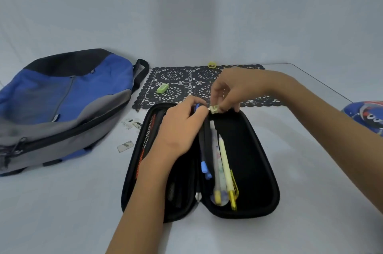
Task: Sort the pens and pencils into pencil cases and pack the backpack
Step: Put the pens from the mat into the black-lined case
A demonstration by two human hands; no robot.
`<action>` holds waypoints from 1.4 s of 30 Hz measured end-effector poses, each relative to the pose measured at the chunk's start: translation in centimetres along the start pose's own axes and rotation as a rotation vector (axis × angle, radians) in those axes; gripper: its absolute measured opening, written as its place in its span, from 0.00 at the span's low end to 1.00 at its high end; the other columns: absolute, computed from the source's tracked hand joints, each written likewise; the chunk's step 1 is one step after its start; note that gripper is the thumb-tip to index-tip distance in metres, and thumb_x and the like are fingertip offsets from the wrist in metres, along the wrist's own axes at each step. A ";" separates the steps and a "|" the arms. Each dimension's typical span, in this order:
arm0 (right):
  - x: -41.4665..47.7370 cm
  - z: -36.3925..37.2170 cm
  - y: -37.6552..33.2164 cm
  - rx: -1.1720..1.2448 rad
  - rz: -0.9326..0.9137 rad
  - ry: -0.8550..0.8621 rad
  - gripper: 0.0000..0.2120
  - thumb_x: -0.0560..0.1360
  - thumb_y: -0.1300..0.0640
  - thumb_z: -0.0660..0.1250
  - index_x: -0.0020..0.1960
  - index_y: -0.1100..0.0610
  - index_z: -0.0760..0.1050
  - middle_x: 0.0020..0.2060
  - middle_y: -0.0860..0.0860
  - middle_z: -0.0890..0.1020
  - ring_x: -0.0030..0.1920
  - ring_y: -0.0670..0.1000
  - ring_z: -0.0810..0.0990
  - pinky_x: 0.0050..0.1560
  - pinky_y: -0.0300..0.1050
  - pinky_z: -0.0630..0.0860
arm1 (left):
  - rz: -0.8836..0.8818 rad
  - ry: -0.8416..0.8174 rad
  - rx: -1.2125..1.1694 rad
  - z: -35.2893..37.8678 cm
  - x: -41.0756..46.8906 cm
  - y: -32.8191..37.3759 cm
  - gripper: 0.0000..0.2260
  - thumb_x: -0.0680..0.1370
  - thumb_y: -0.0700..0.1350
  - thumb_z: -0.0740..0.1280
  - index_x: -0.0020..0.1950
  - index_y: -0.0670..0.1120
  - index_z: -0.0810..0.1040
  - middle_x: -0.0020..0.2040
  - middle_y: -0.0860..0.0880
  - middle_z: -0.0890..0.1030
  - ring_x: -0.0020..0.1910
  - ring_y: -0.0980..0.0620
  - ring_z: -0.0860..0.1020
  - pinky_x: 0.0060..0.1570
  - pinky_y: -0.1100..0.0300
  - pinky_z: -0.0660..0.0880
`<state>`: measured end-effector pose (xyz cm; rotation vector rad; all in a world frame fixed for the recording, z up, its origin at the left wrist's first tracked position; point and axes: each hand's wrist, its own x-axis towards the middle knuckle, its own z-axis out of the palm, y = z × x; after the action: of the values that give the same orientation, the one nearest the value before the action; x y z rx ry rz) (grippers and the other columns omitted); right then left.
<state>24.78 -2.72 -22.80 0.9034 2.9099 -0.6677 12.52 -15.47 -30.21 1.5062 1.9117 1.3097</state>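
Backpack [62, 104]: laid flat to the left of the pencil case [255, 150], apart from it.
Lace mat [176, 76]: spread just behind the case; a green eraser [162, 88] and a yellow sharpener [211, 65] are set on it.
Scraps [125, 146]: scattered between case and backpack.
Patterned pouch [366, 115]: well right of the case, cut off by the picture's edge.
Pencil case: opened flat, pens [222, 171] kept in its right half.
Left hand [180, 129]: curled at the far end of the case's middle divider, where a blue tip is seen. What is gripped cannot be told.
Right hand [230, 88]: brought against the left. A small pale-green item [215, 109] is pinched over the case's far end.
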 end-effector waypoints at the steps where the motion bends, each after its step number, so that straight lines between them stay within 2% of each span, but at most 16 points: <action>1: -0.2 0.4 0.0 0.001 0.011 -0.004 0.06 0.71 0.66 0.72 0.47 0.61 0.81 0.35 0.53 0.83 0.26 0.41 0.80 0.32 0.37 0.77 | -0.004 -0.001 0.003 0.0 0.0 0.0 0.17 0.68 0.56 0.57 0.52 0.56 0.79 0.45 0.51 0.81 0.44 0.55 0.76 0.49 0.57 0.73; 3: -0.2 1.4 0.0 0.005 0.024 0.021 0.05 0.70 0.65 0.73 0.45 0.61 0.81 0.34 0.51 0.83 0.27 0.42 0.80 0.30 0.34 0.75 | -0.008 0.002 0.008 -0.1 -0.1 -0.1 0.17 0.69 0.55 0.57 0.52 0.56 0.79 0.45 0.50 0.81 0.42 0.56 0.75 0.46 0.60 0.72; 6: 0.4 3.1 0.2 -0.031 0.017 0.065 0.03 0.68 0.64 0.74 0.41 0.60 0.81 0.33 0.52 0.84 0.30 0.47 0.83 0.32 0.35 0.76 | -0.004 0.020 0.012 -0.2 -0.2 -0.2 0.11 0.76 0.51 0.60 0.53 0.55 0.79 0.46 0.48 0.81 0.41 0.55 0.74 0.44 0.61 0.71; 9: 0.7 4.0 0.3 -0.033 0.042 0.114 0.02 0.68 0.63 0.73 0.38 0.59 0.80 0.31 0.55 0.84 0.30 0.50 0.83 0.33 0.39 0.78 | -0.009 0.038 0.020 -0.2 -0.3 -0.2 0.10 0.77 0.46 0.60 0.53 0.55 0.79 0.45 0.47 0.81 0.38 0.56 0.73 0.38 0.64 0.68; 12: 0.9 4.4 0.4 0.050 0.081 0.183 0.05 0.69 0.61 0.73 0.40 0.63 0.80 0.31 0.57 0.84 0.31 0.53 0.84 0.34 0.40 0.81 | 0.001 0.042 0.003 -0.2 -0.3 -0.3 0.10 0.76 0.49 0.60 0.52 0.56 0.79 0.44 0.46 0.81 0.36 0.55 0.73 0.37 0.64 0.68; 15: 1.0 4.9 0.7 0.109 0.095 0.208 0.05 0.71 0.61 0.72 0.41 0.64 0.81 0.32 0.58 0.84 0.31 0.53 0.84 0.33 0.38 0.80 | 0.005 0.045 -0.015 -0.1 -0.3 -0.3 0.15 0.70 0.53 0.57 0.52 0.57 0.79 0.44 0.46 0.81 0.37 0.53 0.74 0.39 0.60 0.70; 19: 0.6 4.3 1.2 0.339 0.089 0.109 0.04 0.74 0.67 0.69 0.48 0.67 0.81 0.34 0.58 0.83 0.32 0.54 0.82 0.33 0.40 0.81 | 0.005 0.049 -0.021 -0.1 -0.2 -0.3 0.16 0.69 0.54 0.57 0.52 0.56 0.79 0.42 0.48 0.81 0.33 0.58 0.71 0.35 0.66 0.67; 21: 0.5 4.2 1.3 0.325 0.074 0.077 0.06 0.73 0.71 0.69 0.49 0.66 0.80 0.35 0.56 0.84 0.33 0.53 0.82 0.32 0.39 0.79 | 0.005 0.047 -0.019 -0.2 -0.2 -0.4 0.15 0.70 0.53 0.57 0.52 0.56 0.79 0.41 0.49 0.81 0.32 0.59 0.70 0.34 0.67 0.67; 24: 0.6 4.6 1.1 0.245 0.061 0.103 0.07 0.70 0.70 0.70 0.47 0.62 0.81 0.38 0.59 0.85 0.35 0.52 0.83 0.28 0.36 0.75 | 0.004 0.043 -0.019 -0.1 -0.3 -0.4 0.13 0.72 0.51 0.59 0.52 0.56 0.80 0.42 0.49 0.81 0.32 0.59 0.70 0.36 0.65 0.67; 27: 0.7 4.8 1.1 0.232 0.056 0.125 0.06 0.70 0.69 0.71 0.46 0.62 0.81 0.39 0.60 0.85 0.35 0.52 0.83 0.27 0.35 0.72 | -0.010 0.048 -0.027 -0.1 -0.4 -0.2 0.16 0.69 0.54 0.57 0.52 0.56 0.80 0.41 0.48 0.81 0.32 0.58 0.70 0.37 0.60 0.68; 31: 0.8 4.8 1.5 0.245 0.059 0.154 0.05 0.72 0.64 0.72 0.48 0.62 0.81 0.39 0.59 0.85 0.36 0.55 0.84 0.28 0.37 0.75 | -0.018 0.038 -0.025 -0.2 -0.5 -0.2 0.17 0.70 0.54 0.57 0.53 0.56 0.79 0.41 0.48 0.81 0.33 0.57 0.71 0.38 0.60 0.69; 34: 1.1 5.1 1.4 0.167 0.057 0.180 0.05 0.72 0.61 0.73 0.46 0.61 0.81 0.36 0.58 0.84 0.31 0.52 0.82 0.29 0.38 0.76 | -0.027 0.034 -0.034 -0.2 -0.5 -0.1 0.12 0.75 0.51 0.60 0.54 0.55 0.80 0.40 0.51 0.80 0.34 0.56 0.71 0.38 0.60 0.69; 38: 1.1 5.2 1.2 0.198 0.033 0.123 0.05 0.71 0.65 0.73 0.46 0.61 0.80 0.35 0.55 0.82 0.32 0.48 0.79 0.28 0.36 0.75 | -0.022 0.036 -0.046 -0.1 -0.6 -0.1 0.17 0.70 0.54 0.58 0.53 0.55 0.80 0.45 0.50 0.82 0.42 0.52 0.76 0.46 0.57 0.73; 42: 1.0 5.1 1.5 0.250 0.023 0.117 0.06 0.71 0.65 0.72 0.48 0.62 0.80 0.35 0.54 0.82 0.35 0.49 0.80 0.28 0.36 0.74 | -0.023 0.035 -0.045 -0.1 -0.5 0.0 0.16 0.71 0.54 0.58 0.54 0.55 0.79 0.46 0.49 0.82 0.45 0.50 0.77 0.48 0.55 0.74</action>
<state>24.22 -3.14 -28.21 1.0289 2.9568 -1.0283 12.66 -15.95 -30.30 1.4444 1.9022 1.3687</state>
